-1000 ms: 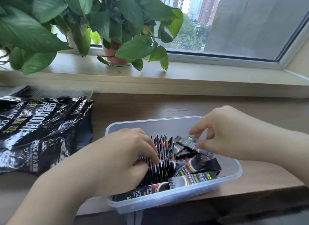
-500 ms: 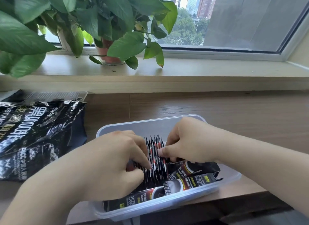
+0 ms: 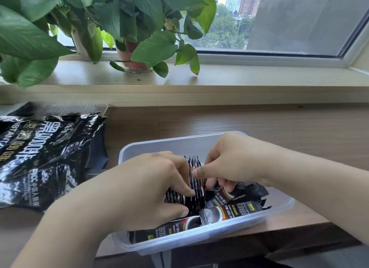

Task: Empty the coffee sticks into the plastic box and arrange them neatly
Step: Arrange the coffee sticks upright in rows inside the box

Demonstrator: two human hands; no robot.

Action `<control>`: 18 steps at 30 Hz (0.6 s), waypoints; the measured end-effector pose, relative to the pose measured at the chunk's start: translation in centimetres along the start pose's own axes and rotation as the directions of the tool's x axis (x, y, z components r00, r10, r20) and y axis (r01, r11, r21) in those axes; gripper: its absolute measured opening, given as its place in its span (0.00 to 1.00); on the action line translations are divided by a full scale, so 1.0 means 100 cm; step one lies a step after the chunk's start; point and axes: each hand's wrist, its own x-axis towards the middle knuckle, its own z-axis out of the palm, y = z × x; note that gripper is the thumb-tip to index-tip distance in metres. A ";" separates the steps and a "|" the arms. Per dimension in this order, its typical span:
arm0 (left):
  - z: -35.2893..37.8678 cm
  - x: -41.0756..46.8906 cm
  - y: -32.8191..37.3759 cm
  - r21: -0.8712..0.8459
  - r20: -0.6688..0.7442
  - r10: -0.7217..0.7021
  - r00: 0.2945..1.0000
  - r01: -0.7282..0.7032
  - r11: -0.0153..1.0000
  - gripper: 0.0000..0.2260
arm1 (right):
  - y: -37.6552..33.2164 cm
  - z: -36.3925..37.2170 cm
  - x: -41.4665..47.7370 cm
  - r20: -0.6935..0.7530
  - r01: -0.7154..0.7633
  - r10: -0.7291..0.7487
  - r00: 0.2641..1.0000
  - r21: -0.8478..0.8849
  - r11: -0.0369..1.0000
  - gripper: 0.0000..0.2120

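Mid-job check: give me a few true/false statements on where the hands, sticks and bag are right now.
1. The left hand and right hand are both inside the plastic box. True.
2. The coffee bag lies right of the box. False: it lies on the table to the box's left.
3. Every stick stands upright. False: the upright sticks form a row between the hands, but loose sticks lie flat in the near right part.
4. The left hand grips the upright sticks. True.
5. The potted plant stands on the table. False: it stands on the windowsill.
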 end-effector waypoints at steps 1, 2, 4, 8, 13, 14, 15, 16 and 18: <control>0.001 -0.001 0.000 0.006 0.033 0.008 0.999 -0.008 1.000 0.13 | 0.001 0.000 0.000 0.011 0.009 -0.009 1.000 -0.021 1.000 0.14; 0.000 -0.001 0.001 0.015 0.050 0.012 0.999 -0.012 1.000 0.13 | 0.003 0.001 0.000 0.016 0.022 -0.021 1.000 -0.045 0.999 0.14; -0.001 0.000 0.003 0.035 0.010 0.042 0.999 -0.043 0.998 0.12 | 0.006 0.003 0.002 0.013 0.042 -0.041 0.999 -0.083 0.996 0.12; 0.002 0.005 0.002 0.013 -0.075 0.059 0.995 -0.058 0.998 0.14 | 0.008 0.003 0.005 0.011 0.068 -0.068 0.998 -0.082 0.994 0.09; 0.004 0.008 0.004 0.016 0.010 0.047 0.999 -0.047 0.999 0.21 | 0.011 -0.009 0.003 0.090 0.161 -0.147 0.985 -0.173 0.972 0.04; 0.004 0.007 0.004 0.024 0.028 0.045 0.999 -0.046 0.999 0.22 | 0.012 -0.012 0.003 0.112 0.185 -0.166 0.980 -0.198 0.962 0.06; 0.004 0.007 0.004 0.030 0.040 0.047 0.998 -0.048 0.998 0.22 | 0.013 -0.017 0.003 0.130 0.213 -0.186 0.974 -0.230 0.950 0.07; 0.003 0.007 0.005 0.029 0.046 0.047 0.998 -0.049 0.998 0.21 | 0.014 -0.021 0.004 0.138 0.251 -0.220 0.966 -0.281 0.926 0.08; 0.003 0.009 0.006 0.029 0.052 0.038 0.998 -0.039 0.999 0.21 | 0.017 -0.032 0.006 0.130 0.339 -0.313 0.941 -0.418 0.843 0.08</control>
